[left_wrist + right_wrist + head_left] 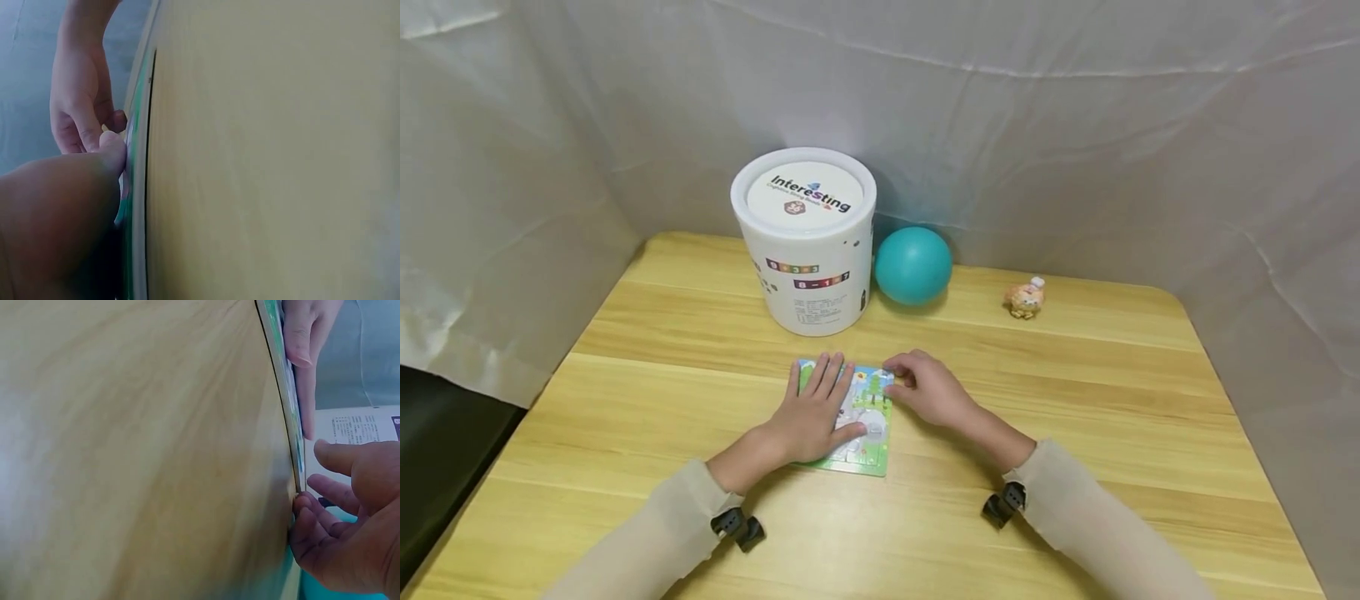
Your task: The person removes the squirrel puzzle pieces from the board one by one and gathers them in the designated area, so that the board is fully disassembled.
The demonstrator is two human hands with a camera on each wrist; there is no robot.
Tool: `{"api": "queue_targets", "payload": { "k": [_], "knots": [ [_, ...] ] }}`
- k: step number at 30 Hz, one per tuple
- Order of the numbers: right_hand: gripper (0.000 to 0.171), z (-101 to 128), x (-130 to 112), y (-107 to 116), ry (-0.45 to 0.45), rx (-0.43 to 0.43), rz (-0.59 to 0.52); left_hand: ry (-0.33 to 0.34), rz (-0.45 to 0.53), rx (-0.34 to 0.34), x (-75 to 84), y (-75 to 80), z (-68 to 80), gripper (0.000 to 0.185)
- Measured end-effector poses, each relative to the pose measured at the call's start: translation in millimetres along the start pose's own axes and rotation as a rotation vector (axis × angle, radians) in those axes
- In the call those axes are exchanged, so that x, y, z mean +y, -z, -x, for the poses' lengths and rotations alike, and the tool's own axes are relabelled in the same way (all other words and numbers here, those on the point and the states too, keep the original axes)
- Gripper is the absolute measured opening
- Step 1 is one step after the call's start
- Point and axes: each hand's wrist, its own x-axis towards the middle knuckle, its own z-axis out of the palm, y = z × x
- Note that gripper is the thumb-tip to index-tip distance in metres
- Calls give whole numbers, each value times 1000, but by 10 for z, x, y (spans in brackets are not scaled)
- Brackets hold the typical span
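Observation:
A colourful puzzle board [871, 454] lies flat on the wooden table [1097, 417], near its middle. My left hand [816, 408] rests on the board's left half, palm down with straight fingers, covering much of the picture. My right hand [925, 392] is at the board's far right corner, fingers curled, pinching that corner. In the right wrist view the right hand [344, 537] has fingertips against the board's edge [284, 394] and the thumb above it. The left hand's fingers [300, 337] lie on top. The left wrist view shows the left hand [62, 212] on the board [139, 125].
A white lidded tub [805, 242] stands behind the board, with a teal ball [913, 265] beside it on the right. A small orange toy figure [1026, 298] sits farther right. White cloth walls surround the table on three sides.

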Motion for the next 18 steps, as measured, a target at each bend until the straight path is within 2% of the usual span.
{"api": "queue_targets", "payload": {
  "k": [4, 8, 18],
  "knots": [
    [27, -22, -8, -33, -19, 13, 9, -16, 24, 4, -8, 7, 2, 93],
    [21, -30, -14, -59, -41, 27, 5, -15, 9, -5, -14, -7, -3, 93],
    [13, -69, -85, -99, -104, 63, 15, -10, 18, -13, 4, 15, 1, 93]
  ]
}}
